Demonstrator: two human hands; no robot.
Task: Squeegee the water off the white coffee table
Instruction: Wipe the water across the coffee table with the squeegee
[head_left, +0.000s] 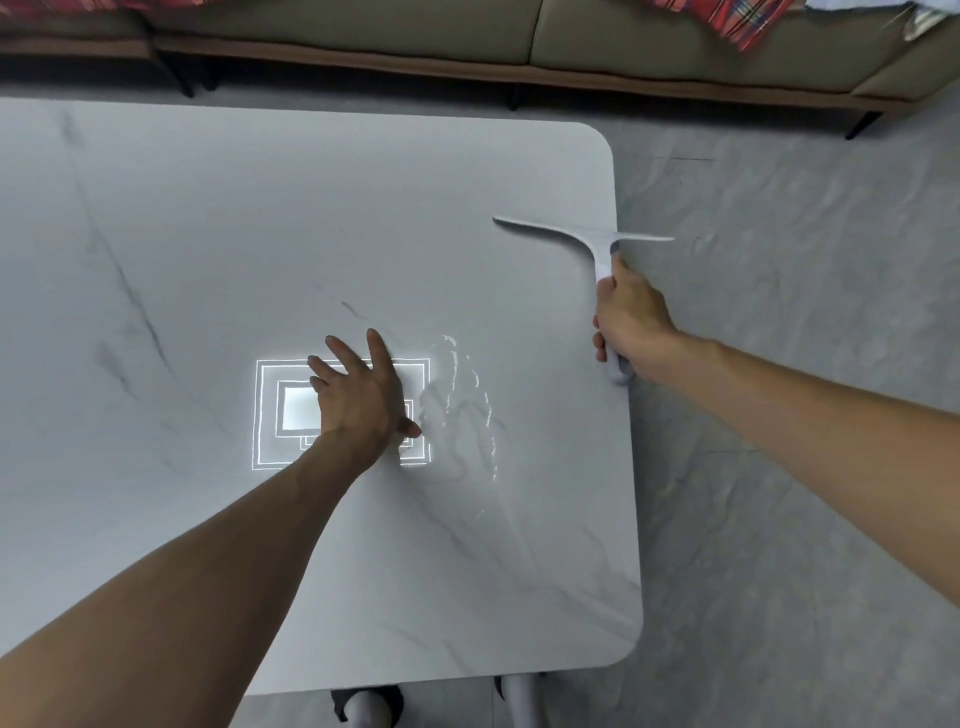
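Note:
The white coffee table (260, 234) has a marble-veined top that fills the left and middle of the head view. A patch of water (467, 410) glints on it, right of the table's middle. My left hand (361, 400) rests flat on the top with fingers spread, just left of the water. My right hand (631, 322) grips the handle of a white squeegee (587, 236) at the table's right edge. Its blade lies across that edge, half over the table and half over the floor, well beyond the water.
A bright ceiling-light reflection (291, 410) shines on the top under my left hand. A beige sofa (467, 36) on dark legs runs along the far side, with a plaid cloth (743, 21) draped on it. Grey floor (805, 467) lies to the right of the table.

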